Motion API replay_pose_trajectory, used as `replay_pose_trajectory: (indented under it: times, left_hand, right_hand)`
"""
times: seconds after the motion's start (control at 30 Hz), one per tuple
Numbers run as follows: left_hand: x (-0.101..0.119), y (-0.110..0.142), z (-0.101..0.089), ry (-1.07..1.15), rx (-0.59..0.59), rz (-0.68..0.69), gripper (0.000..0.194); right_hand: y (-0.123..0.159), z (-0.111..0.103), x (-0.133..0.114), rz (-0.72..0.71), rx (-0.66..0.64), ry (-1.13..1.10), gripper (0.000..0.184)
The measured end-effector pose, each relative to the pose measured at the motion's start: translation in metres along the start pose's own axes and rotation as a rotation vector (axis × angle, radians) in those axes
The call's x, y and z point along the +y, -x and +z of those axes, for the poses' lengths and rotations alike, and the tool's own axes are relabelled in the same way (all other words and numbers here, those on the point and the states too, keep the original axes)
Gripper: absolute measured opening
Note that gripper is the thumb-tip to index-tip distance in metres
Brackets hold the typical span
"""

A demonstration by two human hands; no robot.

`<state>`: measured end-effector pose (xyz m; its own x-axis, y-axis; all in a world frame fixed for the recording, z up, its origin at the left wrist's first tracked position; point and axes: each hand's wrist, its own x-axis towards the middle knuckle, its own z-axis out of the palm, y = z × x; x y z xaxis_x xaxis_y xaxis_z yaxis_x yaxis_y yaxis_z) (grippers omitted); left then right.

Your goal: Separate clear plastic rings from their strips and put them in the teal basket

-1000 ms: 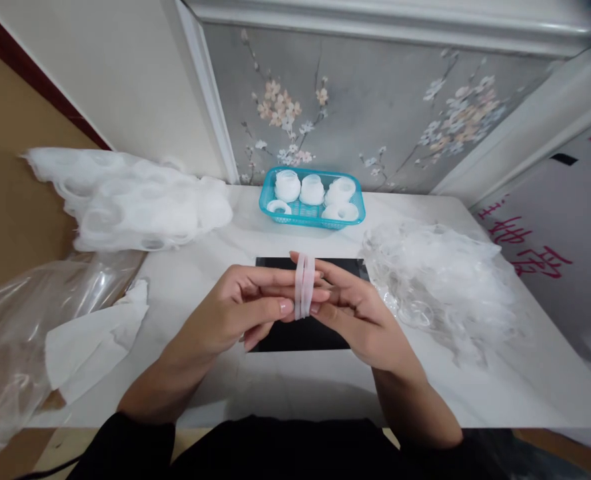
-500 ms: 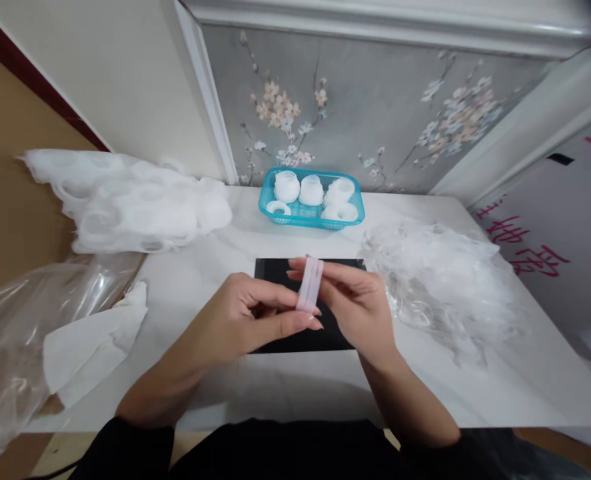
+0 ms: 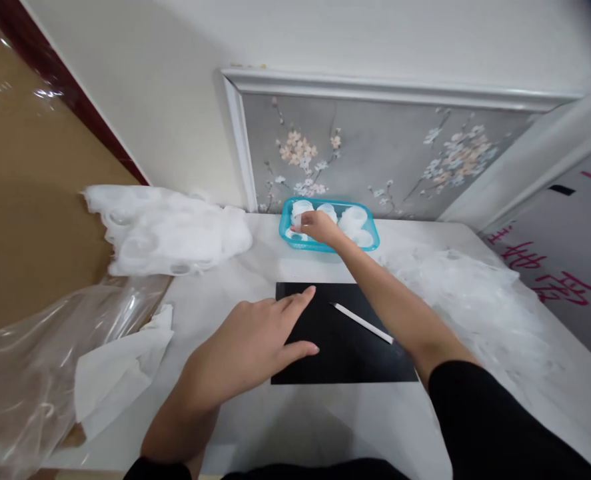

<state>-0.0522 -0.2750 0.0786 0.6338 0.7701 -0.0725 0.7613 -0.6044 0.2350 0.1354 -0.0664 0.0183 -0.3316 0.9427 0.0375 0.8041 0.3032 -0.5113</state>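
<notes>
My right hand (image 3: 318, 227) reaches over the left part of a blue plastic basket (image 3: 325, 248). Its fingers pinch a translucent white ring (image 3: 298, 221), seen edge-on; part of it is hidden by the fingers. Inside the basket stand several stacks of similar white rings (image 3: 354, 217). My left hand (image 3: 255, 343) hovers at the left side of a black mat (image 3: 345, 367), with thumb and forefinger apart and nothing between them. A thin white stick with a dark pointed tip (image 3: 362, 323), like a pencil, lies slantwise on the mat, under my right forearm at one end.
A bagged heap of white rings (image 3: 170, 233) lies at the back left. Loose clear plastic rings (image 3: 465, 293) spread over the right side. Crumpled white paper (image 3: 120, 373) and clear plastic film (image 3: 20, 373) lie at the left edge. A wall with a framed flower panel (image 3: 375, 140) stands behind.
Both hands held the ring piece over the mat; my right hand has carried it forward to the basket. My left hand has let go and opened. The white stick now shows.
</notes>
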Motion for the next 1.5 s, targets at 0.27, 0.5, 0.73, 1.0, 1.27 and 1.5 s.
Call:
replay_pose_trajectory:
  times: [0.27, 0.5, 0.73, 1.0, 1.27, 1.5]
  left_hand:
    - [-0.010, 0.030, -0.027, 0.050, 0.072, -0.059, 0.067]
    - [-0.016, 0.031, -0.030, 0.047, 0.092, -0.129, 0.067]
    - [-0.018, 0.031, -0.029, 0.025, 0.092, -0.138, 0.065]
    - [-0.020, 0.032, -0.030, 0.034, 0.111, -0.177, 0.061]
    - [-0.086, 0.000, -0.020, 0.072, 0.197, -0.436, 0.054]
    - [-0.189, -0.033, 0.027, -0.265, 0.361, -0.908, 0.055]
  right_hand:
    - [-0.063, 0.025, 0.007, -0.014, -0.257, 0.379, 0.025]
    - [-0.064, 0.030, 0.006, -0.044, -0.344, 0.455, 0.029]
    - [-0.064, 0.025, 0.006, -0.020, -0.342, 0.420, 0.031]
    - [-0.061, 0.025, 0.008, 0.025, -0.204, 0.316, 0.025]
    - [-0.021, 0.005, 0.007, 0.036, 0.026, 0.154, 0.030]
    - [0.113, -0.001, 0.033, -0.035, -0.008, 0.124, 0.026]
